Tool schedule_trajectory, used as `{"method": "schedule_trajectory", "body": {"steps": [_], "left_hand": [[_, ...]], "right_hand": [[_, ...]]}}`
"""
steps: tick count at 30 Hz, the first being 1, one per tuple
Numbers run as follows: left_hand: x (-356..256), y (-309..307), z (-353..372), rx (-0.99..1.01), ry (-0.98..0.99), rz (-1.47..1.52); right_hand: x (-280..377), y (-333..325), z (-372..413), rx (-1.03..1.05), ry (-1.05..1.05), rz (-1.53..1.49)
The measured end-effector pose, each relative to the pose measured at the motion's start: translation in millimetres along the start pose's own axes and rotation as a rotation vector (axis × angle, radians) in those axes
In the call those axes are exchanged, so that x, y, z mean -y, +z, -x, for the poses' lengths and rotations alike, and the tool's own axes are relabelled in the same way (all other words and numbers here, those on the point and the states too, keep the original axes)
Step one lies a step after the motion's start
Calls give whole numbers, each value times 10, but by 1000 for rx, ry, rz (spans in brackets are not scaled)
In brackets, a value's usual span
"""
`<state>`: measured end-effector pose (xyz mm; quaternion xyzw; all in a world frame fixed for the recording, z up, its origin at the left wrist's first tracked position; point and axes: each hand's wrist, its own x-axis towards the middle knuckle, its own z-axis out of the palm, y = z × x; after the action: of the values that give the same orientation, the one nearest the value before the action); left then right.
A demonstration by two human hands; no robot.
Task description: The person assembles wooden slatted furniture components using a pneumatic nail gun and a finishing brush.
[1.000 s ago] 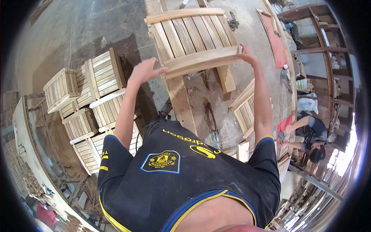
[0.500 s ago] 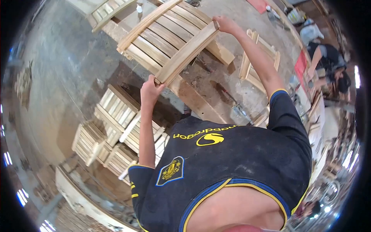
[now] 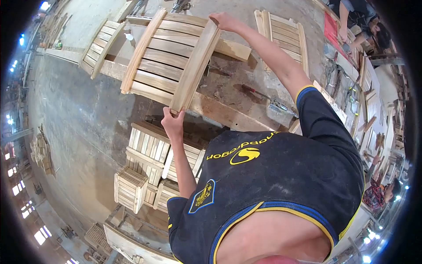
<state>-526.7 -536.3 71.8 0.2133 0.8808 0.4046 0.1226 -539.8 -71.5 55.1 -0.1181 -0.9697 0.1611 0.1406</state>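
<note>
A slatted wooden panel with two thick side rails is held up in front of me, above a long wooden beam. My left hand is closed on the near end of its right-hand rail. At the far end of the same rail, my right hand grips the corner. The opposite rail is touched by neither hand.
Slatted panels lie at upper left and upper right. Stacked panels stand at lower left. A clamp-like tool lies right of the beam. Another person is at upper right, beside a red sheet.
The panel and both hands now appear further left in the view, and the panel's rails stand more upright. The surroundings have shifted as well. Both hands keep their hold on the rail.
</note>
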Motion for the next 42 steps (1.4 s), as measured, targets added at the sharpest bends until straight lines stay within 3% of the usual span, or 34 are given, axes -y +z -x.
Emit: {"method": "schedule_trajectory", "body": {"steps": [3, 8, 10, 11, 13, 15, 17, 19, 21, 22, 24, 27, 33, 36, 38, 42], "left_hand": [[-68, 52, 18, -115, 16, 121], [-114, -13, 31, -9, -29, 46], [-81, -14, 52, -38, 5, -85], [-161, -56, 72, -50, -2, -85], [-527, -194, 183, -307, 134, -360], [-838, -186, 182, -153, 33, 353], [-1429, -80, 194, 6, -77, 859], [-1768, -117, 271, 526, 77, 851], [-2150, -17, 384, 1075, -19, 1307], [-2273, 27, 423, 1135, -37, 1311], [-2465, 114, 520, 1757, -81, 1680], [-2666, 148, 714, 1988, -261, 1885], [-2884, 300, 864, 2323, -266, 1932], [-2932, 357, 938, 2330, -344, 1963], [-2948, 424, 964, 2174, -419, 1982], [-2847, 727, 893, 2083, -486, 1926]], "right_hand": [[32, -28, -75, 65, 48, 56], [150, -109, -23, 146, 91, 109], [432, -256, 182, -78, 198, 114], [514, -294, 246, -76, 185, 111], [637, -332, 409, -477, 101, -281], [1125, -639, 813, -343, 321, -821], [1775, -1181, 1202, -155, 301, -1146], [2178, -1602, 1508, -127, 175, -1182], [2320, -1999, 1756, -189, -24, -991], [2352, -2188, 1888, -212, 27, -967], [2478, -2469, 2084, -238, -81, -890], [2607, -2637, 2321, -236, -42, -790], [2579, -2642, 2574, -412, -12, -826], [2526, -2646, 2658, -472, 36, -844], [2460, -2691, 2682, -482, 61, -508], [2123, -2518, 2792, -411, 156, -392]]}}
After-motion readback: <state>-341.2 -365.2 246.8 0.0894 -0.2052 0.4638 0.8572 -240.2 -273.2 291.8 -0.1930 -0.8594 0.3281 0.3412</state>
